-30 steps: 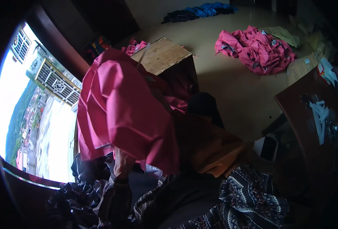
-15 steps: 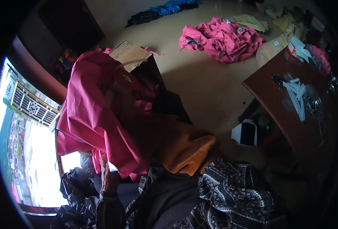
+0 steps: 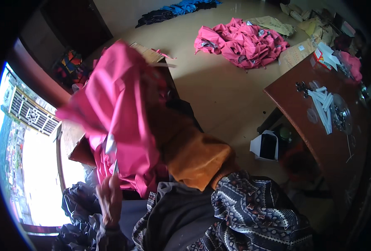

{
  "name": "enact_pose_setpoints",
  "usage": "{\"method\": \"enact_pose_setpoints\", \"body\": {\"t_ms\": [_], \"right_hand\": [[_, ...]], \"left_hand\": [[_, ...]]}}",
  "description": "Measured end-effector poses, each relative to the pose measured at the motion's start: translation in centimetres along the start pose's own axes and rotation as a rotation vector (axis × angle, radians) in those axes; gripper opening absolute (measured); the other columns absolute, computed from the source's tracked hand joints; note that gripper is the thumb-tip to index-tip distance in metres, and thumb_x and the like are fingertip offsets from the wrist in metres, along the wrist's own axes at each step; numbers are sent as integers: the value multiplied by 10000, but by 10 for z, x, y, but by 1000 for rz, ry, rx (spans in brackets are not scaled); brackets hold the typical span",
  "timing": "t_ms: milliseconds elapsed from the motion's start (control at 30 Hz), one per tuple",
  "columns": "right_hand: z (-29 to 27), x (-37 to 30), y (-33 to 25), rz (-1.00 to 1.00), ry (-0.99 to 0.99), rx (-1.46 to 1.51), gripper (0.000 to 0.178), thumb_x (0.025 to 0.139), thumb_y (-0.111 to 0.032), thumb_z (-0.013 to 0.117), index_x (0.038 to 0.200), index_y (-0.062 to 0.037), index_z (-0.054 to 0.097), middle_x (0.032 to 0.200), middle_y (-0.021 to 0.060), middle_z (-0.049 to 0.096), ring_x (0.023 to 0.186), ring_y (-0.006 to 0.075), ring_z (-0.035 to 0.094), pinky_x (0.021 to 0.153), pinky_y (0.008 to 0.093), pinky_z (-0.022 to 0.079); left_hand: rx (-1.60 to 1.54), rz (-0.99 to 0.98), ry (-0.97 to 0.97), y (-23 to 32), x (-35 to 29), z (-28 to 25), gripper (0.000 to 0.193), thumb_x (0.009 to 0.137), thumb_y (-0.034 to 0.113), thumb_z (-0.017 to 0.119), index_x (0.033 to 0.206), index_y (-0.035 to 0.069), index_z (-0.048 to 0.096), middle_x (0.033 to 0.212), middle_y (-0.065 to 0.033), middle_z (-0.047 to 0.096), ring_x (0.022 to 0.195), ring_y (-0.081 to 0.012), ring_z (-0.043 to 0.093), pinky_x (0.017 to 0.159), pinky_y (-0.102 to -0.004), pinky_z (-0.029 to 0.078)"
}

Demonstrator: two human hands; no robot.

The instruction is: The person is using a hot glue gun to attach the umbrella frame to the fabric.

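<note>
A large piece of pink fabric (image 3: 120, 108), probably part of a garment or bag, hangs raised in front of me, its left edge smeared by motion. A grey-white patch (image 3: 111, 144) shows on its lower left. My left hand (image 3: 109, 201) is just below this patch, fingers pointing up and loosely apart; a thin pale sliver stands above the fingertips, too small to name. My right arm, in an orange-brown sleeve (image 3: 202, 157) with a patterned cuff side, reaches forward behind the fabric. The fabric and shadow hide my right hand.
A cardboard box (image 3: 145, 52) stands behind the fabric. Farther off, a pink fabric heap (image 3: 244, 44) and blue-black cloth (image 3: 181, 10) lie on the floor. On the right, a brown table (image 3: 294, 92) bears white strips (image 3: 321, 106) and small dark parts. Black crumpled material (image 3: 81, 205) lies left.
The pink fabric has been lifted and swung, its lower left edge rising away from my left hand. That hand has come down and let go of the edge.
</note>
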State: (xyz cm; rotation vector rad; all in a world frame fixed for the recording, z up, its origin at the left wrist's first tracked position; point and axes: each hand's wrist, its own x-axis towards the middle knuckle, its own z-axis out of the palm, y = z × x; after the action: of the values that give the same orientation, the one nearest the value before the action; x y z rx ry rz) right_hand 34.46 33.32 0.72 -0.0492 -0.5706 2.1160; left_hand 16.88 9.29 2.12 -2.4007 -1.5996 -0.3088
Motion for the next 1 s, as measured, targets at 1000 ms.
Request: {"method": "enact_pose_setpoints", "body": {"t_ms": [1000], "right_hand": [[85, -75, 42, 348, -193, -24, 365, 746, -166, 651, 1078, -52, 550, 882, 30, 598, 774, 130, 596, 705, 295, 497]], "left_hand": [[-1590, -644, 804, -114, 40, -24, 220, 945, 290, 440, 856, 97, 495, 634, 28, 394, 482, -39, 317, 392, -206, 237]]}}
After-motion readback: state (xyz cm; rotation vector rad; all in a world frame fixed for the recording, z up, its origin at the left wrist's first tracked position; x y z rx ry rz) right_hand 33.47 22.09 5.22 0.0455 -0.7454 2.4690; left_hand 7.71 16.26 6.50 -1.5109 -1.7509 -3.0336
